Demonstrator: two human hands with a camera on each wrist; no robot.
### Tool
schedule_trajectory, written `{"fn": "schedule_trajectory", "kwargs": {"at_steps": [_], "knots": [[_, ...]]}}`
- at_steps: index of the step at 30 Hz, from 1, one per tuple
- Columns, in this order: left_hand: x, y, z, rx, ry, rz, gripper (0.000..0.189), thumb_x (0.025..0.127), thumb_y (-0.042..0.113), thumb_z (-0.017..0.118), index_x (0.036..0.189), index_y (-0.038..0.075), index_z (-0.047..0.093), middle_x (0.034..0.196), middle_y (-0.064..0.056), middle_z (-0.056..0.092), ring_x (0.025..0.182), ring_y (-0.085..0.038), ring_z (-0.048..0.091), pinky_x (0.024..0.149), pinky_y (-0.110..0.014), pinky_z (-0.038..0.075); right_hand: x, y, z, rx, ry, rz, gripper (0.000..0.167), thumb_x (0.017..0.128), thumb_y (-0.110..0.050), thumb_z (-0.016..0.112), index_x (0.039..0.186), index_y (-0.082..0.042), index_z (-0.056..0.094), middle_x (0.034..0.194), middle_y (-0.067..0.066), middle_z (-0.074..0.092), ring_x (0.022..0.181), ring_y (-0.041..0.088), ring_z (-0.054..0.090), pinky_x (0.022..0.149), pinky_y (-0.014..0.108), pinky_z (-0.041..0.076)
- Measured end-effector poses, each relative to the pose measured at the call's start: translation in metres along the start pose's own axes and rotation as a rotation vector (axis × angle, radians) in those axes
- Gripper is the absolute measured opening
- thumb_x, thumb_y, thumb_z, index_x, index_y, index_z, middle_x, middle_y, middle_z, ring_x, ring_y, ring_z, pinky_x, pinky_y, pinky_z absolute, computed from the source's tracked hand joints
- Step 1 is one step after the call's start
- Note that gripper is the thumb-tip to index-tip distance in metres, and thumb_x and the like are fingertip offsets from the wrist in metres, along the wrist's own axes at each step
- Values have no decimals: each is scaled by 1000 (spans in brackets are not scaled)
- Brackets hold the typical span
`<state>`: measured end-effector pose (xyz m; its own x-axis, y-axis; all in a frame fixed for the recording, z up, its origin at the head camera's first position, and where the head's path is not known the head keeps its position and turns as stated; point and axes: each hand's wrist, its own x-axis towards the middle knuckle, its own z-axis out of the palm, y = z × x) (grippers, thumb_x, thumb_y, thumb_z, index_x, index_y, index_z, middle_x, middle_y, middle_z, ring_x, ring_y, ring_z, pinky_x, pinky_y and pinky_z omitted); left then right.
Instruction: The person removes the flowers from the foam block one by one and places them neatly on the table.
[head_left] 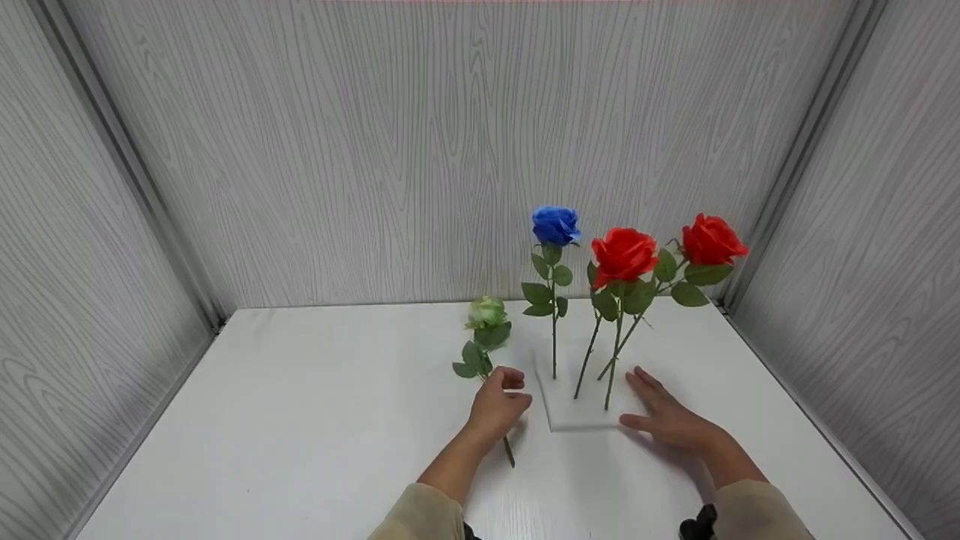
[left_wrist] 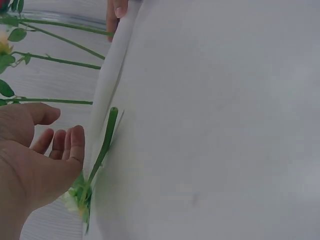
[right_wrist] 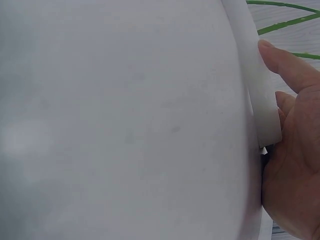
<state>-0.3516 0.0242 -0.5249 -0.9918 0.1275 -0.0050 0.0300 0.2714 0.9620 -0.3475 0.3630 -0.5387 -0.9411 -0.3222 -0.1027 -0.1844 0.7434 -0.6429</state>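
A pale green rose [head_left: 488,313] with a leafy stem lies on the table, left of a white block [head_left: 571,418]. My left hand [head_left: 499,407] hovers over its stem, fingers loosely bent. In the left wrist view, a gap shows between thumb and fingers, with the green stem [left_wrist: 106,145] outside them. Spread along the right side of the block is my right hand [head_left: 670,421]; its thumb touches the block's edge [right_wrist: 263,95]. A blue rose [head_left: 556,226] and two red roses, one in front [head_left: 624,256] and one leaning right [head_left: 712,240], stand in the block.
One more stem [head_left: 587,360] rises from the block, its bloom hidden behind the front red rose; a yellowish bloom [left_wrist: 4,46] shows in the left wrist view. Grained grey panels form a back wall [head_left: 375,150] and side walls around the white table [head_left: 315,420].
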Motion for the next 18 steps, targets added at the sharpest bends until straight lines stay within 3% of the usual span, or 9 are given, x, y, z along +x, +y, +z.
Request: {"fn": "schedule_trajectory", "kwargs": {"at_steps": [3, 8, 13, 18], "knots": [[6, 1, 14, -1, 1, -17, 37, 99, 11, 72, 135, 8, 62, 133, -11, 69, 118, -23, 72, 97, -38, 63, -2, 0, -2, -2, 4, -15, 97, 107, -49, 65, 173, -3, 12, 182, 24, -2, 167, 53, -3, 133, 77, 8], [17, 2, 31, -34, 38, -2, 36, 98, 9, 70, 134, 3, 63, 133, -14, 70, 119, -27, 72, 95, -37, 64, -2, 1, 0, -11, 9, -22, 96, 107, -49, 65, 173, -4, 12, 182, 24, -2, 168, 52, -3, 133, 76, 8], [28, 3, 43, -28, 114, 11, 35, 98, 7, 68, 133, 3, 64, 136, -14, 71, 127, -31, 71, 107, -43, 61, -1, 2, 1, -21, 5, -12, 97, 107, -51, 64, 174, -5, 12, 183, 23, -2, 168, 51, -3, 134, 76, 8], [35, 5, 51, 3, 102, 1, 40, 102, 10, 65, 142, 6, 64, 145, -13, 68, 137, -31, 65, 117, -47, 55, -2, 2, -2, -33, 15, -12, 96, 107, -51, 64, 173, -4, 14, 183, 23, 0, 168, 52, -1, 134, 75, 8]]}}
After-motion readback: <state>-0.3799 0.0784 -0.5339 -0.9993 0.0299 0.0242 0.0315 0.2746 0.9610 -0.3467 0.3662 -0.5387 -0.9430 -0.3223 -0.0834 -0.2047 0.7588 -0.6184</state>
